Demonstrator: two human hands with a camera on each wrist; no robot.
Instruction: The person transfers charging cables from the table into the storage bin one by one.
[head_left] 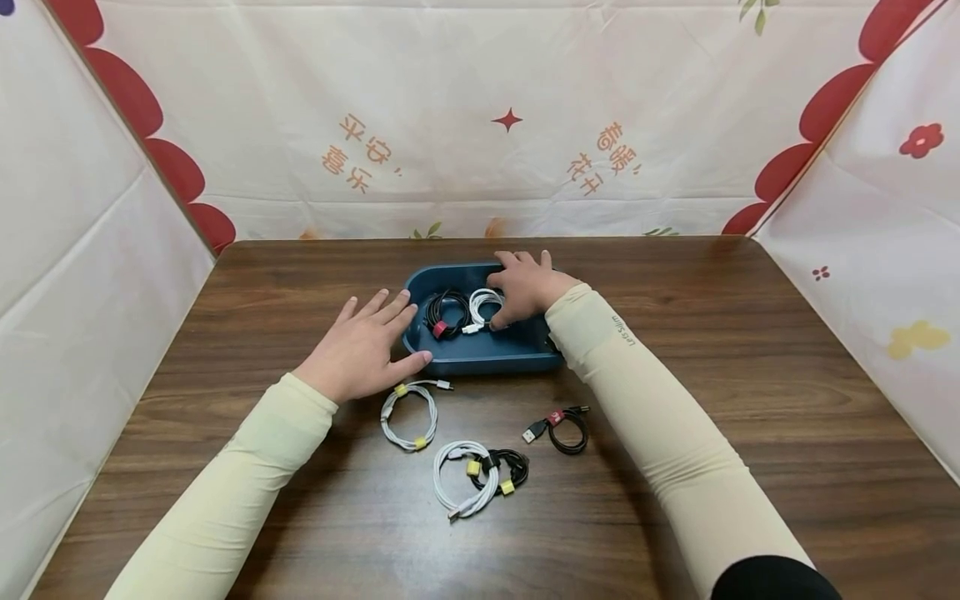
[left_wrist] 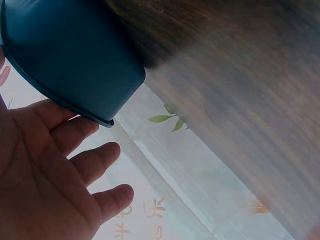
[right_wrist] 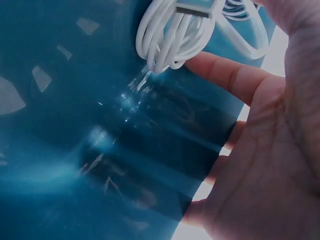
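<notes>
On the near left of the blue tray [head_left: 487,366], the left sleeve [head_left: 225,483] is pale yellow, close-fitting and lightly creased. The right sleeve [head_left: 660,425], creamier and wrinkled partway along, bears small dark lettering [head_left: 623,331], apparently "Let's slim", towards its tray end. At its end farthest from the tray, black cloth [head_left: 772,577] with a curved edge overlaps it.

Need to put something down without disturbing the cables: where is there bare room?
Bare wood shows on the table right of the right sleeve and left of the left sleeve. In the blue tray, bare floor lies in front of the black coil and white coil. Crowded: in front of the tray, with four cables, and by the right hand.
</notes>
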